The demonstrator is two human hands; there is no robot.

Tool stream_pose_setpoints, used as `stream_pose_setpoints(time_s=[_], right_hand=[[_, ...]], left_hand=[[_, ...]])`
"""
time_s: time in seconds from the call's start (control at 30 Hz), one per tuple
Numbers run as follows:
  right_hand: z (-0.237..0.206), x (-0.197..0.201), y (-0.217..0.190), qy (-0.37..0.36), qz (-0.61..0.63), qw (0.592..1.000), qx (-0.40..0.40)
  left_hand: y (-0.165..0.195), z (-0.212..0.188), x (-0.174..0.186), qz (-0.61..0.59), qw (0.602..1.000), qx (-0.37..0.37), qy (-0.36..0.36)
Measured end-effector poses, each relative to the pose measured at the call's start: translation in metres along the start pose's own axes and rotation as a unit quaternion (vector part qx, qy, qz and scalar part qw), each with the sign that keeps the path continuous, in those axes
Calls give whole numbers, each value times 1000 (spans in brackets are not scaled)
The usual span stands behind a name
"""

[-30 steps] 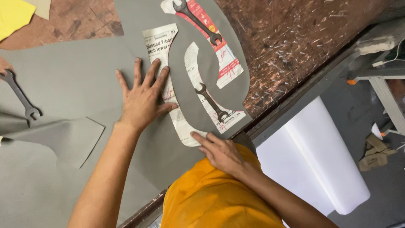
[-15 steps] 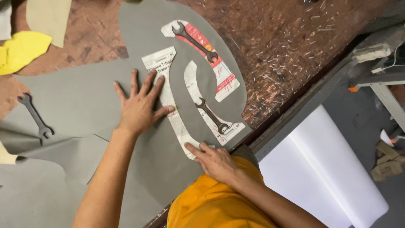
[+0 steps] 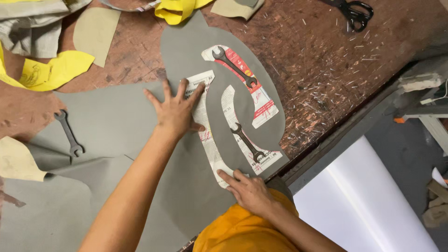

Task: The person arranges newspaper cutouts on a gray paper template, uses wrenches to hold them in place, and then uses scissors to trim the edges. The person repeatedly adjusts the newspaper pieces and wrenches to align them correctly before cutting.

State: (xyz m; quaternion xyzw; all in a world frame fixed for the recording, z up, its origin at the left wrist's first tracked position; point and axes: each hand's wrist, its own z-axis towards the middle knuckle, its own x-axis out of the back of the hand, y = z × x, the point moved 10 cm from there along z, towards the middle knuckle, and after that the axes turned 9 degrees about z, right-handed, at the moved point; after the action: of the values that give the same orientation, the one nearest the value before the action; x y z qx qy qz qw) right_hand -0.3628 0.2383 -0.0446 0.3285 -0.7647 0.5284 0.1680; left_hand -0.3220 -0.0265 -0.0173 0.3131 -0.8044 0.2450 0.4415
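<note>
We press our left hand (image 3: 176, 111) flat, fingers spread wide, on the upper end of a long curved paper pattern cut from printed newsprint (image 3: 204, 126), which lies on a large sheet of grey leather-like material (image 3: 116, 126) spread over the scratched brown wooden surface (image 3: 326, 56). Our right hand (image 3: 249, 190) rests open near the lower end of that same pattern, its fingertips (image 3: 223, 175) touching the paper; neither hand grips anything. Just beside it to the right lies a second curved newsprint pattern (image 3: 233, 116), weighted by a small dark open-ended spanner (image 3: 246, 142) lying along its lower half. Further up, a red-and-white printed paper pattern (image 3: 259, 100) carries another dark spanner (image 3: 233, 66) set diagonally. A third spanner (image 3: 68, 133) lies on the grey sheet well to the left. Yellow offcuts (image 3: 51, 70) and a beige piece (image 3: 95, 30) sit along the far edge, and black scissors (image 3: 355, 10) lie at the top right.
</note>
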Motion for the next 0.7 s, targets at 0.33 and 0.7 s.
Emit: stream_pose_setpoints(time_s=[0.33, 0.7], right_hand=[[-6, 2, -3, 40, 18, 999, 16], [-53, 2, 14, 15, 40, 999, -12]], left_hand=[[12, 9, -2, 90, 996, -1, -17], [16, 20, -18, 84, 996, -10, 42]])
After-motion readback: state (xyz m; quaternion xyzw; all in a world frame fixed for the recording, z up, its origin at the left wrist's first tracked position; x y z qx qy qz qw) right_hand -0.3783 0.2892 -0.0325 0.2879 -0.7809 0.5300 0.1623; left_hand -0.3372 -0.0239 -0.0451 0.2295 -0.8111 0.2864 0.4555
